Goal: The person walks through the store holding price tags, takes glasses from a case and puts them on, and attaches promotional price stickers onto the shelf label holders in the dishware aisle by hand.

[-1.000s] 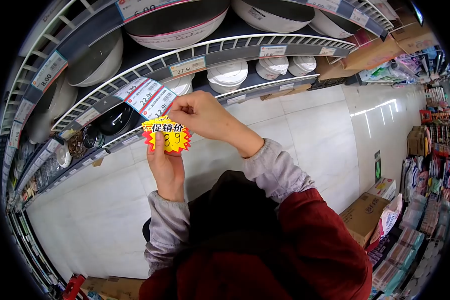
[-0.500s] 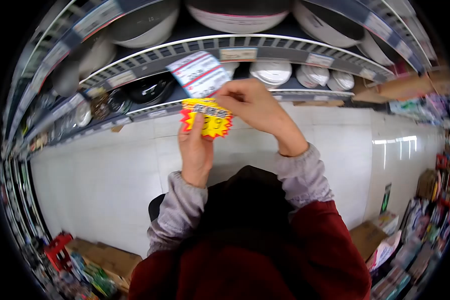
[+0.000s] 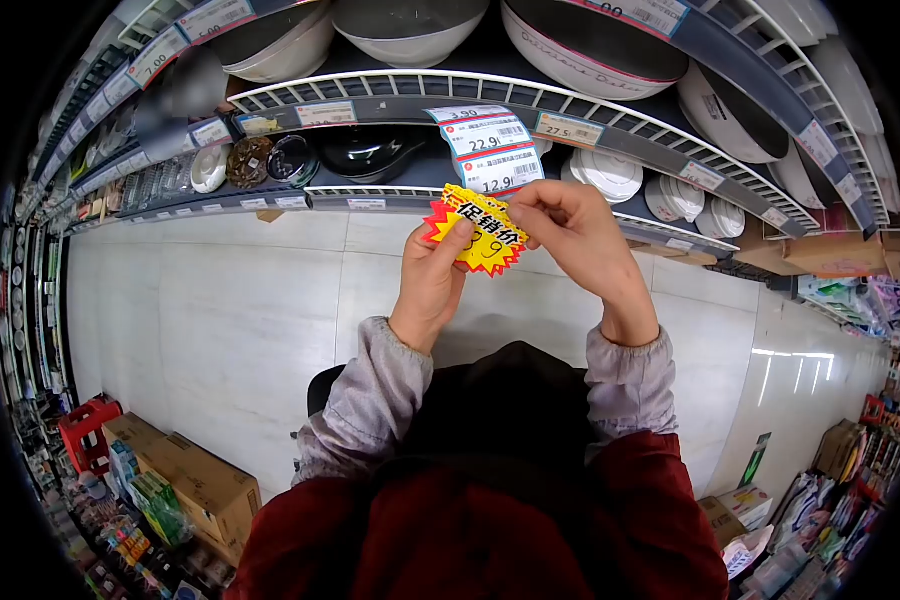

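Observation:
My left hand [image 3: 432,282] is closed on yellow starburst price tags [image 3: 492,262] with red jagged edges, apparently a small stack, its thumb pressed on the front. Black printed characters and a handwritten 9 show on the top one. With thumb and finger pinched together, my right hand [image 3: 575,232] grips the tags' upper right edge. Just beyond both hands is a strip of blue-edged white price labels [image 3: 485,138], its lower end close to my right fingers. Whether that strip is held or fixed to the shelf, I cannot tell.
Ahead, a shelf edge [image 3: 370,108] with a white wire rail carries large bowls [image 3: 410,32]. Below it stand a black dish [image 3: 362,152] and lidded white pots [image 3: 605,172]. Cardboard boxes [image 3: 202,485] and a red stool [image 3: 88,432] are behind at left, with packed goods at right.
The view has turned, so the shelves sit differently in it. Both hands appear further right with the tags, which are now tilted. The label strip looks straighter and sharper.

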Available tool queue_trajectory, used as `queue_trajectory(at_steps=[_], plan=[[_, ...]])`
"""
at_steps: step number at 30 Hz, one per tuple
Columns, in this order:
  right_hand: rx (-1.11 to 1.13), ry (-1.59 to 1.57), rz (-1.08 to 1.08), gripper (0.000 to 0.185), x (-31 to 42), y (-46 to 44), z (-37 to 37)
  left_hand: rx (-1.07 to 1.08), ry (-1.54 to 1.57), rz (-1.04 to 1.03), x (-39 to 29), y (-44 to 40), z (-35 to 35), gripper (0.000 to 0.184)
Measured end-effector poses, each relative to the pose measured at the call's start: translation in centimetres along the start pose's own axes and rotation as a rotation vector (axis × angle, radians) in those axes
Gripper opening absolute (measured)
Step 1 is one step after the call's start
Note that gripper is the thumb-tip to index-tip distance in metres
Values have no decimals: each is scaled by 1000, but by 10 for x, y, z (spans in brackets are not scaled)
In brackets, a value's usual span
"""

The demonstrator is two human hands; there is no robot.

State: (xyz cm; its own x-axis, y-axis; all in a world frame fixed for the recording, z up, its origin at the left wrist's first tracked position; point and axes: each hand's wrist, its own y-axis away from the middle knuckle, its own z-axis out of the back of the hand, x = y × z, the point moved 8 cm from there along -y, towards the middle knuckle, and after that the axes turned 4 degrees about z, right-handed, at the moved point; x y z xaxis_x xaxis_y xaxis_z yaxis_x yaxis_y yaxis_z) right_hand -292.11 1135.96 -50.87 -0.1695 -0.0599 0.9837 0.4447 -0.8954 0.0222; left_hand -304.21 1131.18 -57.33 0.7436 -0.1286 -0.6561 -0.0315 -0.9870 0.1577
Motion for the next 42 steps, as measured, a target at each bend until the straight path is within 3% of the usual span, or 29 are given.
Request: queue_trajectory(at_steps=[10,12,21,25,30,40,42], plan=[[74,91,-12,11,7,6,-2,44,-8,-25,-6,4,-6,20],[-1,75,56,13,10,6,2,43,-7,-11,-5,4,-5,20],[-51,-70,-18,11,9,9,3,34,2,30,2,2,-4,18],[-112,18,4,12,9,9,4,25,10,26,3,1,-2,18],[-323,107,180,11,20,9,25,-26,12,50,3,0,-1,19],[-292,42,92,13,11,9,31,-6,-33,64,8,4,-2,24],[-313,75,236,14,18,11,34,-17,-58,35,9,3,-5,25]])
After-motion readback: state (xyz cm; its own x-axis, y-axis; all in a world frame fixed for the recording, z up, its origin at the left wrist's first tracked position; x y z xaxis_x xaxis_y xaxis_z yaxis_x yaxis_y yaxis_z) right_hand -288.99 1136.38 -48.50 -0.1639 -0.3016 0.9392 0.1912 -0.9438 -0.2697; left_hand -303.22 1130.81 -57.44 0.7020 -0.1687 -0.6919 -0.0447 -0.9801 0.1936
